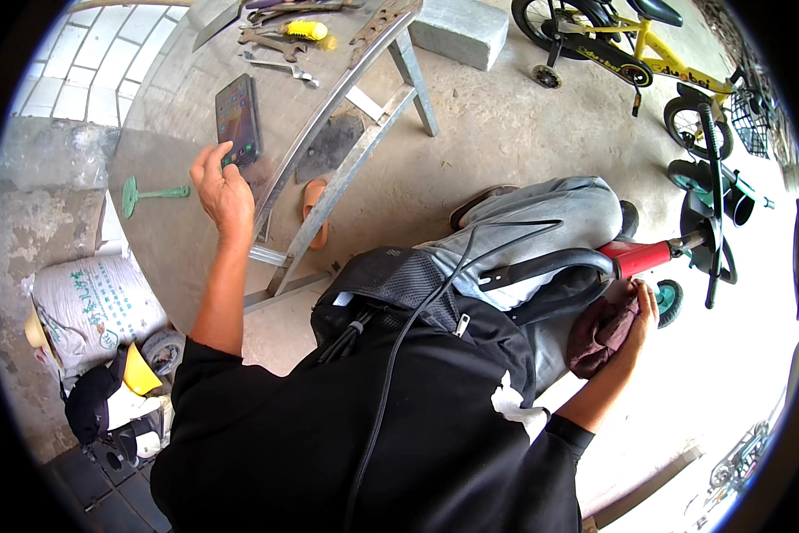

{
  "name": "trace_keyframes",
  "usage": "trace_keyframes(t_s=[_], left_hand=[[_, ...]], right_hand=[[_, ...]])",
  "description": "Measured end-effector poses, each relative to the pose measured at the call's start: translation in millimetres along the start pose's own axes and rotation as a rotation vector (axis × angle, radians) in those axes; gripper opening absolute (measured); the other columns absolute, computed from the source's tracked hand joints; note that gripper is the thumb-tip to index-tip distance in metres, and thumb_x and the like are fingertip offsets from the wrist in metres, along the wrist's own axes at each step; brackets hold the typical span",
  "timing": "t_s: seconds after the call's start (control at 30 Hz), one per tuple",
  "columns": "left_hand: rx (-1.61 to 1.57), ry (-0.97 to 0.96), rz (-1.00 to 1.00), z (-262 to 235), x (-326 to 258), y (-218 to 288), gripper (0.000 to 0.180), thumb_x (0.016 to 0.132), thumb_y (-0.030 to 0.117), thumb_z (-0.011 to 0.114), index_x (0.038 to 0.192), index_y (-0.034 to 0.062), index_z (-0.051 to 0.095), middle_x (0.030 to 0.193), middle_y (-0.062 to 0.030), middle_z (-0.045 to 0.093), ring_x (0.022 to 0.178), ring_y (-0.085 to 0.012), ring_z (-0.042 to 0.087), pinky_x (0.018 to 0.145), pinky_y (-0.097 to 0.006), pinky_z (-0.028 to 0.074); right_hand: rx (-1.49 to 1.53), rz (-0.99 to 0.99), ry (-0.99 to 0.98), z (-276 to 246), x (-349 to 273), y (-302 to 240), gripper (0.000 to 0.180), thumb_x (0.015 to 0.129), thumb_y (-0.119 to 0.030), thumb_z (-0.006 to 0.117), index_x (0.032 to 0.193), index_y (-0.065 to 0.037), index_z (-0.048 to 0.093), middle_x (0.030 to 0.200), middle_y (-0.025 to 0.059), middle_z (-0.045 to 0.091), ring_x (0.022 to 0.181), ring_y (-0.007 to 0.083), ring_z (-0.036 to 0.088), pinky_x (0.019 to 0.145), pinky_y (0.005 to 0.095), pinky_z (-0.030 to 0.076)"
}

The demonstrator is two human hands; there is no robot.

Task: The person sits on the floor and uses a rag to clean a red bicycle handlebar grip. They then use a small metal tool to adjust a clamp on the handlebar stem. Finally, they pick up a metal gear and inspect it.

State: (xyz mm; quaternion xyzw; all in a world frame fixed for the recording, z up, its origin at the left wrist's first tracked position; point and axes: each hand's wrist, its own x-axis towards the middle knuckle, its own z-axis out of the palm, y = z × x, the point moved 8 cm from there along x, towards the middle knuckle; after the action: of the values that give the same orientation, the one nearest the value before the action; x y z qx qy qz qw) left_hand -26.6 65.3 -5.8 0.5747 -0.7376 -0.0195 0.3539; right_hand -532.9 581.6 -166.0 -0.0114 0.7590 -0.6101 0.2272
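On the left, my left hand (223,193) is at the lower end of a dark smartphone (238,115) with a lit screen, lying on a grey tabletop (164,124). Its fingers are apart and bent, and the fingertips touch the phone's lower part. My right hand (646,315), low on the right, is closed on a bunched maroon cloth (602,333). Just beside that cloth is the red and black frame (635,258) of a small wheeled ride-on, which lies across my lap. The cloth hides part of my right fingers.
Wrenches (275,43), a yellow-handled tool (303,30) and a green stemmed piece (155,194) lie on the table. Beyond it are a concrete block (460,31) and a yellow child's bike (639,53). A white sack (97,306) stands at left. A black cable (391,355) runs over my front.
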Motion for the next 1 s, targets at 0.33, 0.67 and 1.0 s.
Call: trace_keyframes(t_s=[0.33,0.67,1.0], left_hand=[[0.235,-0.104,0.083,13.6,19.5,-21.9,0.036,0.081,0.001,0.047,0.106,0.0112,0.070,0.133,-0.0173,0.046,0.122,-0.0335,0.046,0.102,-0.040,0.037],[0.105,-0.063,0.054,9.4,30.0,-22.3,0.037,0.079,0.000,0.048,0.108,0.0106,0.069,0.133,-0.0168,0.045,0.122,-0.0336,0.046,0.103,-0.040,0.036],[0.112,-0.051,0.252,24.9,65.2,-5.1,0.044,0.077,-0.004,0.047,0.112,0.0140,0.068,0.134,-0.0189,0.046,0.124,-0.0347,0.044,0.105,-0.041,0.036]], right_hand=[[0.031,0.041,0.012,1.4,-2.6,1.2,0.022,0.095,-0.019,0.055,0.101,-0.002,0.067,0.087,0.0049,0.067,0.084,0.0129,0.059,0.081,0.0240,0.043],[-0.071,-0.011,0.027,6.7,-8.5,-14.9,0.022,0.096,-0.020,0.055,0.100,-0.003,0.067,0.087,0.0041,0.067,0.084,0.0124,0.059,0.082,0.0240,0.042],[-0.040,-0.015,-0.016,1.6,-1.4,-4.0,0.022,0.096,-0.020,0.055,0.101,-0.002,0.067,0.088,0.0044,0.067,0.086,0.0129,0.059,0.084,0.0246,0.042]])
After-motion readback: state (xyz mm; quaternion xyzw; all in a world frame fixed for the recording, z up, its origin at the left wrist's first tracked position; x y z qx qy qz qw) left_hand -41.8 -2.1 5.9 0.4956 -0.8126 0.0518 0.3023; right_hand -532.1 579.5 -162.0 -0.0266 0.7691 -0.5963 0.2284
